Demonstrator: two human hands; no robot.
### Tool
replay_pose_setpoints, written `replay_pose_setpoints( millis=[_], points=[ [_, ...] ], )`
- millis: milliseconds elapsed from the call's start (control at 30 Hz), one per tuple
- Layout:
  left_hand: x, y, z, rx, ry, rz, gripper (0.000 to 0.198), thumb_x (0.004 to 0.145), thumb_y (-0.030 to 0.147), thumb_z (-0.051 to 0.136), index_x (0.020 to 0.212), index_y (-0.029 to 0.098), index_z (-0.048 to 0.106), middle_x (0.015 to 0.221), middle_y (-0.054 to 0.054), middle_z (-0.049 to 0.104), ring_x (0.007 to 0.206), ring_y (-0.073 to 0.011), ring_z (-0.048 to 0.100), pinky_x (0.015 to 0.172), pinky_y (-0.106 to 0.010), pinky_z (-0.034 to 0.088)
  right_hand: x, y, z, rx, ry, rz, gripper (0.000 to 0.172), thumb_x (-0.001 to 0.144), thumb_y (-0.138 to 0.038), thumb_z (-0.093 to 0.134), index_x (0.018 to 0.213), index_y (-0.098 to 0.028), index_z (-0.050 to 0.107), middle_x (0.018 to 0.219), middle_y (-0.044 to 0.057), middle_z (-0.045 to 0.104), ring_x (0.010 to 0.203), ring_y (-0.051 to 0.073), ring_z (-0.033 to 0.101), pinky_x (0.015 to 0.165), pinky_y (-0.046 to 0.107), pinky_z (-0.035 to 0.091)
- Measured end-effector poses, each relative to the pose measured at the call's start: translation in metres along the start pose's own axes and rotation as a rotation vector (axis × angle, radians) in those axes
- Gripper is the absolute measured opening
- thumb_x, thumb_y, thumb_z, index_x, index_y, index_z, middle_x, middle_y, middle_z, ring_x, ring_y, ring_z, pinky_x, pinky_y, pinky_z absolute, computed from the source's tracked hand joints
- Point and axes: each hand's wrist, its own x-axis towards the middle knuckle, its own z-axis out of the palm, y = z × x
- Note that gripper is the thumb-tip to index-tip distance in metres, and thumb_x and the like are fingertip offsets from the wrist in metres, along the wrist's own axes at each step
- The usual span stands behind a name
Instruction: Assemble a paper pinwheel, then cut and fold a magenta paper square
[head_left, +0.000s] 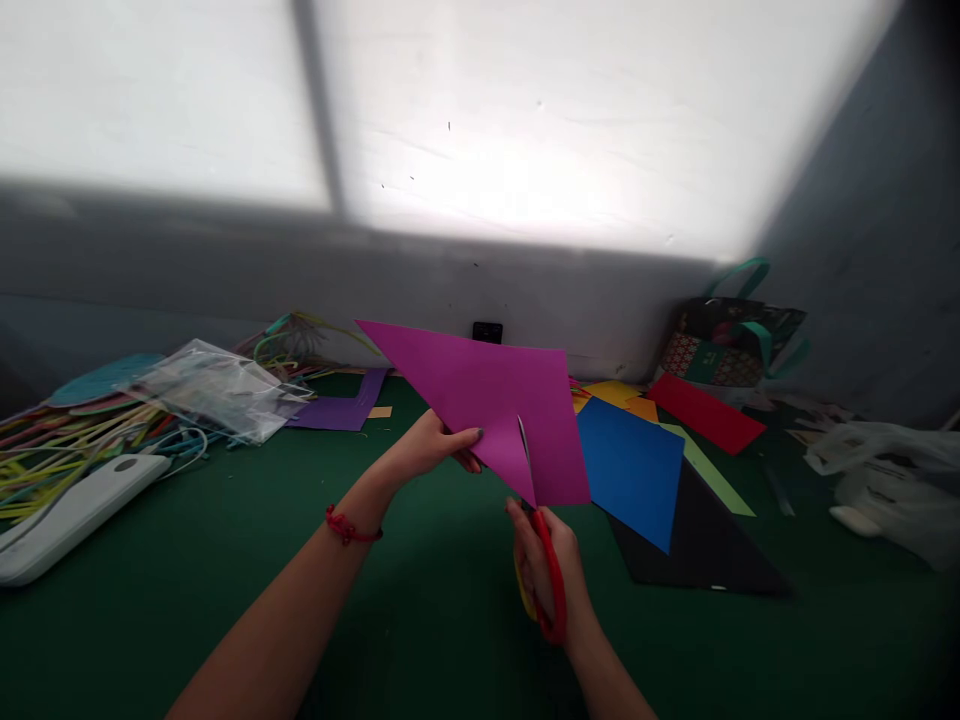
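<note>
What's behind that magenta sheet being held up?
The top of a small black object shows above the magenta sheet; its lower part is covered. Whatever else lies directly behind the sheet can't be seen.

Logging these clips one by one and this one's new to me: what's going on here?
A person is working a sheet with scissors. The left hand holds up the magenta sheet by its lower edge. The right hand grips the scissors, one blade showing over the sheet's face. On the green table, a blue sheet partly covers a black one to the right.
</note>
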Motion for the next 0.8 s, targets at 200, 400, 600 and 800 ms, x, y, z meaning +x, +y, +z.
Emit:
replay_pose_setpoints(
  millis=[200, 400, 600, 800],
  points=[
    [0.003, -0.005, 0.004, 0.012, 0.071, -0.063, 0.026, 0.077, 0.033, 0.059, 0.085, 0.008, 0.061, 0.066, -0.009, 0.068, 0.057, -0.0200, 0.066, 0.058, -0.031, 0.056, 0.008, 0.004, -0.003, -0.047, -0.044, 0.055, 0.041, 0.075, -0.060, 0.049, 0.064, -0.021, 0.041, 0.045, -0.006, 0.041, 0.033, 0.006, 0.036, 0.030, 0.019, 0.030],
    [0.008, -0.010, 0.007, 0.048, 0.109, -0.107, 0.020, 0.076, 0.028, 0.058, 0.077, 0.009, 0.060, 0.058, -0.008, 0.066, 0.054, -0.0204, 0.066, 0.054, -0.029, 0.056, 0.019, 0.017, -0.010, -0.040, -0.088, 0.142, 0.042, 0.074, -0.065, 0.044, 0.075, -0.023, 0.040, 0.046, -0.005, 0.050, 0.028, 0.009, 0.039, 0.026, 0.020, 0.032],
    [0.015, -0.017, 0.008, -0.090, 0.288, -0.172, 0.016, 0.075, 0.024, 0.058, 0.078, 0.008, 0.058, 0.058, -0.007, 0.067, 0.056, -0.0210, 0.066, 0.059, -0.031, 0.055, 0.018, 0.019, -0.009, -0.027, -0.142, 0.113, 0.042, 0.077, -0.064, 0.040, 0.085, -0.023, 0.037, 0.043, -0.007, 0.051, 0.026, 0.009, 0.038, 0.026, 0.020, 0.032],
    [0.014, -0.017, -0.008, -0.008, 0.694, 0.050, 0.028, 0.075, 0.036, 0.057, 0.076, 0.009, 0.062, 0.059, -0.007, 0.067, 0.060, -0.0234, 0.066, 0.066, -0.035, 0.054, 0.013, 0.009, -0.008, -0.035, -0.215, 0.025, 0.045, 0.077, -0.064, 0.040, 0.094, -0.022, 0.039, 0.049, -0.007, 0.051, 0.031, 0.008, 0.037, 0.031, 0.019, 0.033]
  ],
)
